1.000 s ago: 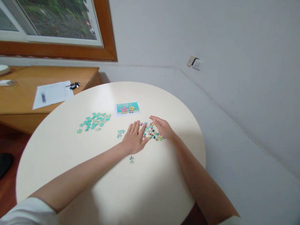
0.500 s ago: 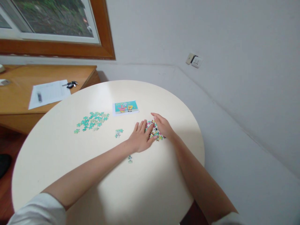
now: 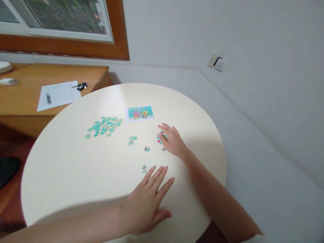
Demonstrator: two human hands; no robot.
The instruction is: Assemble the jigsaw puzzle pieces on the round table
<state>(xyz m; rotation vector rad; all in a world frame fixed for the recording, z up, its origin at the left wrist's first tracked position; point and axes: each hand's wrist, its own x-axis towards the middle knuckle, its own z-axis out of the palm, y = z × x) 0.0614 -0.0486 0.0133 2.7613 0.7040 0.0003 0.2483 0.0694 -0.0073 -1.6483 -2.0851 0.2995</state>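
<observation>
My right hand [image 3: 173, 140] is spread over a small pile of colourful jigsaw pieces [image 3: 159, 139], hiding most of it. Nearer to me, my left hand [image 3: 149, 200] hovers or rests with fingers apart; I cannot tell whether it touches the table. Just past its fingertips lies a small joined bit of puzzle [image 3: 144, 169]. A single jigsaw piece [image 3: 147, 149] sits between the hands and another joined section [image 3: 132, 140]. Farther left, a heap of green and teal jigsaw pieces [image 3: 105, 126] is spread out. The cartoon reference picture [image 3: 140, 113] lies behind them.
Everything stands on a round cream table [image 3: 63, 168]. Behind it at left, a wooden desk [image 3: 22, 98] bears a sheet of paper [image 3: 59, 95] and keys [image 3: 82, 86]. A wall with a socket [image 3: 220, 64] runs along the right.
My left hand has drawn back from the colourful pile toward me. My right hand has opened out over the pile. A single piece, hidden before, now shows on the table.
</observation>
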